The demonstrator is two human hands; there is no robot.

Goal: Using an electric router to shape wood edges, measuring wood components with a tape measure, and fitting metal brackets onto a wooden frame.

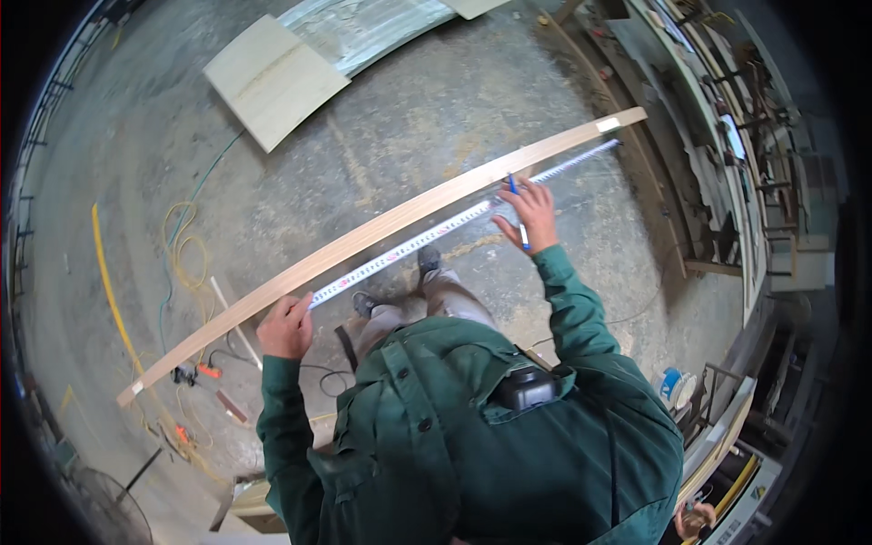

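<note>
A long, narrow wooden board [391, 221] stretches diagonally in front of me, from lower left to upper right, with a pale label near each end. Alongside its near edge runs a white tape measure blade [409, 247]. My left hand [286, 329] is closed round the blade's left end, against the board; the tape's case does not show. My right hand [534, 218] grips a blue and white pen [524, 234], its fingers by the blade, partly hiding it. Beyond that hand the blade carries on, blurred, toward the board's right end.
A pale panel [272, 82] lies at the far left beside a wrapped stack [363, 34]. Racks of boards and metal pieces [718, 136] line the right side. Yellow and green hoses [186, 232], cords and an orange connector [210, 371] lie on the concrete floor at left.
</note>
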